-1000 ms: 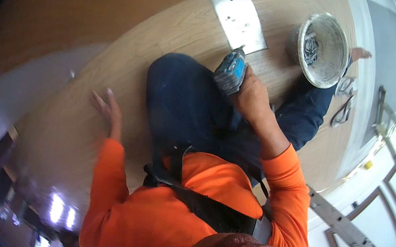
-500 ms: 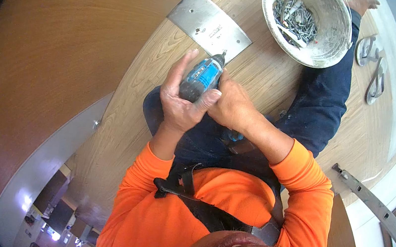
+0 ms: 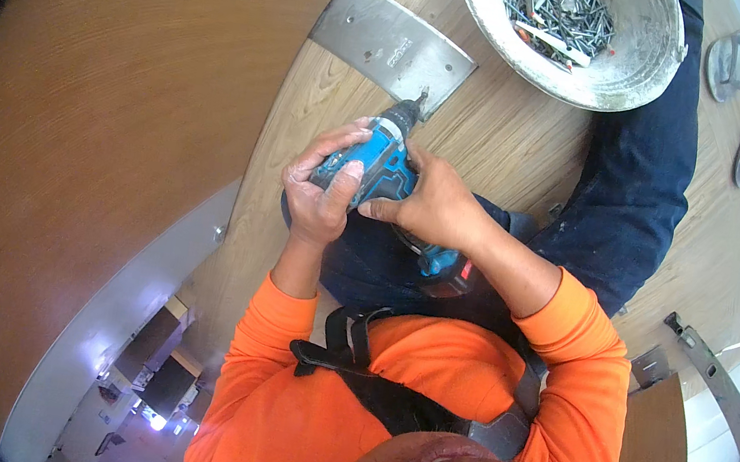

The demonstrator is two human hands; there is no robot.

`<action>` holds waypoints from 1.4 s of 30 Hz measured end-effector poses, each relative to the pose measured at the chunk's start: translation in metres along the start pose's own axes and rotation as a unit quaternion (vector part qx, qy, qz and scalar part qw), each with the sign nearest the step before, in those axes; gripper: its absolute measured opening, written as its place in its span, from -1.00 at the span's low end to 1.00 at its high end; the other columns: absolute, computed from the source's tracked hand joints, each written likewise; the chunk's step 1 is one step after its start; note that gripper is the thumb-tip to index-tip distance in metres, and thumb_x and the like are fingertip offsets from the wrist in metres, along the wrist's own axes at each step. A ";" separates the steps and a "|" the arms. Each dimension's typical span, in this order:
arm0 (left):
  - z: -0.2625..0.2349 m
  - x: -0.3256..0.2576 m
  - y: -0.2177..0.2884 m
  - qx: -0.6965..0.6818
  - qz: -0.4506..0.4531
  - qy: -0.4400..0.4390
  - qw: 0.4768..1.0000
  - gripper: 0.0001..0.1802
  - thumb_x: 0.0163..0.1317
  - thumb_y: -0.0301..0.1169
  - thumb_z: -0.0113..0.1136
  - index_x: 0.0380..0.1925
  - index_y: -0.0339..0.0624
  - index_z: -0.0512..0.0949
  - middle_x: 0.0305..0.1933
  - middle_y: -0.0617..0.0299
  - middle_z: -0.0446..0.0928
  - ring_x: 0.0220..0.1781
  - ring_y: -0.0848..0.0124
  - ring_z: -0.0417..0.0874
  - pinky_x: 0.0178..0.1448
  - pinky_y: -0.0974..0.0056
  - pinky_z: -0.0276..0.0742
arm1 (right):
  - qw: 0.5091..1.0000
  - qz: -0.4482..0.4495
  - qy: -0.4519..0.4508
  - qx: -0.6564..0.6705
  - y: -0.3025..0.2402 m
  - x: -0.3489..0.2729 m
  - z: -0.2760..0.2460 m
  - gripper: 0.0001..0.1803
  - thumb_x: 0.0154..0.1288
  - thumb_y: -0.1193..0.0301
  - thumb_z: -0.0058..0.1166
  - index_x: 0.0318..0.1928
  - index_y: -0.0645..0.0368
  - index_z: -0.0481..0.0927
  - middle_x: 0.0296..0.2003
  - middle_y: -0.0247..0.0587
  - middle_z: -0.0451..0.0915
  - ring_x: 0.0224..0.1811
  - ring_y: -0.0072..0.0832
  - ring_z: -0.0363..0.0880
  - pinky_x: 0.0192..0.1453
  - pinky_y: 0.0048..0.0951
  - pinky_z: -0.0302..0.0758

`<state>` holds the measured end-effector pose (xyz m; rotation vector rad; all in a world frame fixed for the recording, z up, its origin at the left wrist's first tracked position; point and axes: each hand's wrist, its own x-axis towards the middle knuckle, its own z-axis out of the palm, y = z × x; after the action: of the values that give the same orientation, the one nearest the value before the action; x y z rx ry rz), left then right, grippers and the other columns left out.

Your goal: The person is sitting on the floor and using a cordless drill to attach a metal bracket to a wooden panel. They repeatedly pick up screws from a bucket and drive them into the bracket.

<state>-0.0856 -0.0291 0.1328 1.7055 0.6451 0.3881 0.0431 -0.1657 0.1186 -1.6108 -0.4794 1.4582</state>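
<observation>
At the metal plate's (image 3: 390, 42) lower edge, we gripped the blue drill (image 3: 376, 168) with left hand (image 3: 323, 197) and right hand (image 3: 434, 207) wrapped around it; squaring the bit and pressing steadily seemed wise.

Bucket (image 3: 638, 75) ahead; bare floor (image 3: 503, 146) between
</observation>
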 end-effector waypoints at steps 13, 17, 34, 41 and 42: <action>-0.001 0.006 0.004 0.030 0.022 -0.030 0.999 -0.64 0.22 -0.38 0.23 -0.07 -0.44 0.66 0.04 -0.14 0.67 0.22 0.06 0.65 0.39 0.01 0.45 | 0.868 0.197 -0.184 0.418 0.030 0.019 -0.010 -0.52 0.41 0.05 0.26 -0.08 0.29 0.66 -0.33 -0.13 0.72 -0.39 -0.41 0.70 -0.33 -0.33 0.63; -0.003 0.007 0.008 0.034 0.001 -0.026 0.999 -0.63 0.20 -0.37 0.23 -0.06 -0.43 0.66 0.03 -0.15 0.67 0.21 0.07 0.65 0.39 0.03 0.45 | 0.835 0.172 -0.200 0.483 0.034 0.019 -0.005 -0.53 0.41 0.08 0.27 -0.01 0.30 0.64 -0.22 -0.10 0.73 -0.27 -0.38 0.71 -0.20 -0.30 0.65; -0.006 0.010 0.003 0.021 0.004 -0.040 0.999 -0.66 0.20 -0.41 0.23 -0.07 -0.39 0.68 0.05 -0.10 0.68 0.22 0.12 0.65 0.38 0.06 0.46 | 0.857 0.162 -0.211 0.442 0.036 0.022 -0.011 -0.65 0.26 0.41 0.42 0.00 0.27 0.64 -0.19 -0.23 0.75 -0.20 -0.49 0.74 -0.08 -0.41 0.69; -0.004 0.014 0.006 0.022 0.017 -0.061 0.998 -0.68 0.20 -0.42 0.27 -0.08 -0.39 0.68 0.04 -0.09 0.68 0.22 0.12 0.65 0.36 0.07 0.48 | 0.786 0.137 -0.285 0.532 0.042 0.029 -0.006 -0.56 0.31 0.35 0.38 0.09 0.34 0.57 -0.08 -0.09 0.70 -0.08 -0.37 0.72 0.07 -0.36 0.67; -0.004 0.014 0.006 0.020 0.019 -0.063 0.998 -0.68 0.20 -0.42 0.27 -0.08 -0.39 0.68 0.04 -0.09 0.68 0.22 0.12 0.65 0.36 0.07 0.48 | 0.783 0.132 -0.290 0.534 0.045 0.031 -0.005 -0.55 0.32 0.34 0.38 0.09 0.34 0.57 -0.08 -0.08 0.70 -0.08 -0.35 0.72 0.07 -0.35 0.68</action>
<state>-0.0752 -0.0183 0.1386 1.7676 0.5316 0.2937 0.0430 -0.1678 0.0636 -0.2989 0.2826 1.9100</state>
